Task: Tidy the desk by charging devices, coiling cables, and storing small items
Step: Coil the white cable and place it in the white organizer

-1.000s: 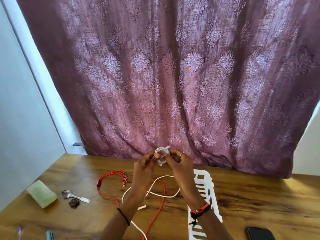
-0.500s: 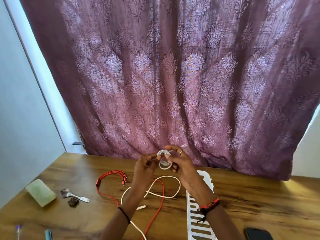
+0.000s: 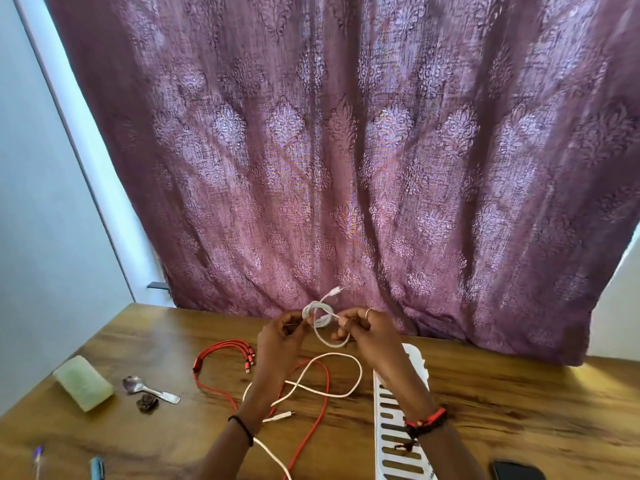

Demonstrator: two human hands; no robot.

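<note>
Now left hand (image 3: 280,337), right hand (image 3: 367,330) pinch white cable coil (image 3: 317,314); basket (image 3: 417,360) contents unclear.

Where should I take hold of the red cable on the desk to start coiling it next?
Pinch the red cable at its bunched connector heads, coming down from above. That end lies clear on the desk, while its long run nearer you crosses the white cable and would likely snag.

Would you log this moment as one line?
step: coiling | left hand: pinches white cable coil | right hand: pinches it | red cable: on desk
</note>
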